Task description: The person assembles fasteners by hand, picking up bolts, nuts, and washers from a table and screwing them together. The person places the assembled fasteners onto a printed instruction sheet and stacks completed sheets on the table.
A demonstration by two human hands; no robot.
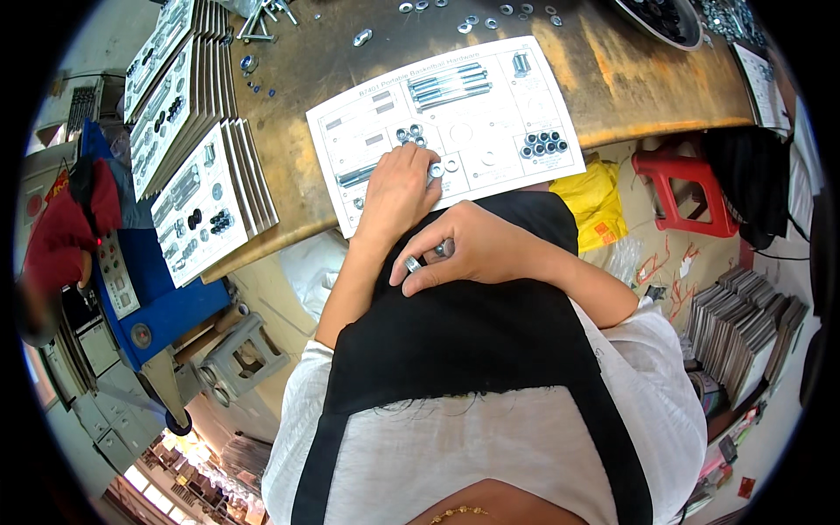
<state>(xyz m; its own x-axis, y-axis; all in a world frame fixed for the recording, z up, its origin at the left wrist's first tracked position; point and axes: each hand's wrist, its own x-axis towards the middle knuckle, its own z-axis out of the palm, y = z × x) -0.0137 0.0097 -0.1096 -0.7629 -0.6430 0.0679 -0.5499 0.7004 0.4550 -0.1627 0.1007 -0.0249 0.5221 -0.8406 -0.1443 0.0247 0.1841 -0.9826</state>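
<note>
A white printed card [490, 66] with outlined boxes and part pictures lies at the table's front edge. My left hand [398, 188] rests on it, fingers bent down beside a small cluster of silver nuts [409, 133]. Against its thumb side sits a round silver nut [435, 171]. My right hand [481, 241] is held over my black apron, fingers curled. A silver nut [412, 264] shows between its thumb and fingertip, and another metal piece [446, 248] lies within the curl. Long silver bolts [451, 87] and several dark-centred nuts [544, 144] are on the card.
Stacks of similar printed cards [206, 197] stand at the left table edge. Loose washers [472, 19] and bolts [262, 22] lie farther back, near a round dish [674, 26] of dark parts. A red stool [687, 192] and yellow bag [595, 206] are below at right.
</note>
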